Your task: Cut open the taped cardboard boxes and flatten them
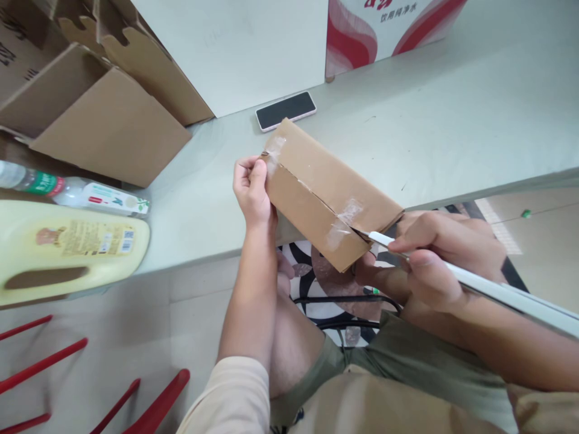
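Observation:
A small brown cardboard box (316,187), taped along its seam, is tilted at the near edge of the pale table (452,120). My left hand (251,190) is closed, pinching the box's far left corner. My right hand (429,253) is closed around a long white utility knife (479,286). The knife's tip touches the taped seam at the box's right end.
A black phone (286,110) lies behind the box. Open cardboard boxes (104,114) stand at the back left, with a yellow jug (67,247) and plastic bottles (76,193) on the left. A red-and-white carton (362,30) is at the back. Red bars (90,392) show below left.

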A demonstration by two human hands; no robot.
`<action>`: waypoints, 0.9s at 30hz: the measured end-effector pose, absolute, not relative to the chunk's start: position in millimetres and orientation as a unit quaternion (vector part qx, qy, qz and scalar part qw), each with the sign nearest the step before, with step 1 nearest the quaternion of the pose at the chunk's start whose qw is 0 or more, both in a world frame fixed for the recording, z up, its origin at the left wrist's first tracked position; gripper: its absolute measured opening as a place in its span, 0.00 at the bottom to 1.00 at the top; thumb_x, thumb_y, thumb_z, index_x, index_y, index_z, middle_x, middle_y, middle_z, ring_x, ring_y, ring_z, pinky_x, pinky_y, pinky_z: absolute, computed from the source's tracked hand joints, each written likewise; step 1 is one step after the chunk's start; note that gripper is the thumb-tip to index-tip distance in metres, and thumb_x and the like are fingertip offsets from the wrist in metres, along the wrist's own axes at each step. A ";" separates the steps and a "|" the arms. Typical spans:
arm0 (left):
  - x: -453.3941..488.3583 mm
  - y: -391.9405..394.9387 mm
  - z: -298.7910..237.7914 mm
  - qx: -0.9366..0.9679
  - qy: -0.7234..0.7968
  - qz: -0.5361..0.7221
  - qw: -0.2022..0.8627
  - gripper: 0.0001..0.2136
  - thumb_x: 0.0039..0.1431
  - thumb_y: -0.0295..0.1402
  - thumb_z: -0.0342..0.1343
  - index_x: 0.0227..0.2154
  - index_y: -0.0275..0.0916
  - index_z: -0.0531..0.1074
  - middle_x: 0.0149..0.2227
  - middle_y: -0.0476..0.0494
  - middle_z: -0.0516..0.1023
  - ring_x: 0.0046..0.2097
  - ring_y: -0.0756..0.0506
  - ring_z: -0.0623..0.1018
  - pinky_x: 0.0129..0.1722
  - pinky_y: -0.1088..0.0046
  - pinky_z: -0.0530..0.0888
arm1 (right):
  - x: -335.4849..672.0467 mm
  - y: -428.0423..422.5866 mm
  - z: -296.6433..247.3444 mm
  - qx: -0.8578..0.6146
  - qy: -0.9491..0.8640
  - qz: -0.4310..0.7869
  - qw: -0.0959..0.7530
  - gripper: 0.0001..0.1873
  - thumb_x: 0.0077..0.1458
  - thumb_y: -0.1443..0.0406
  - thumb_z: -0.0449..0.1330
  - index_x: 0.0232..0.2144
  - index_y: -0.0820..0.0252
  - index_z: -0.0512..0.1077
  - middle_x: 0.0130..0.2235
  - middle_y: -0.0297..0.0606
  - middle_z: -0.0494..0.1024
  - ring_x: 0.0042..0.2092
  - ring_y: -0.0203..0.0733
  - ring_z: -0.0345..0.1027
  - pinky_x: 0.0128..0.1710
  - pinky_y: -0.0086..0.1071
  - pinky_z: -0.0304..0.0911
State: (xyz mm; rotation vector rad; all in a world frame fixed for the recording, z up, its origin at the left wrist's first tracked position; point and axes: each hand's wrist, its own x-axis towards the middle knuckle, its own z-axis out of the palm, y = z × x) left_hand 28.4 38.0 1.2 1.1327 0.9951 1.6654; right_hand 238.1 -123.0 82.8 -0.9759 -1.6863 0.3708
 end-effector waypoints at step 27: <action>27.4 37.0 2.6 0.452 0.407 0.661 0.439 0.25 0.49 0.58 0.67 0.34 0.42 0.69 0.31 0.51 0.69 0.31 0.52 0.71 0.32 0.73 0.67 | 235.7 -128.6 89.5 -0.449 -0.691 0.171 0.540 0.06 0.54 0.69 0.56 0.25 0.57 0.69 0.18 0.28 0.65 0.20 0.32 0.58 0.22 0.29 0.55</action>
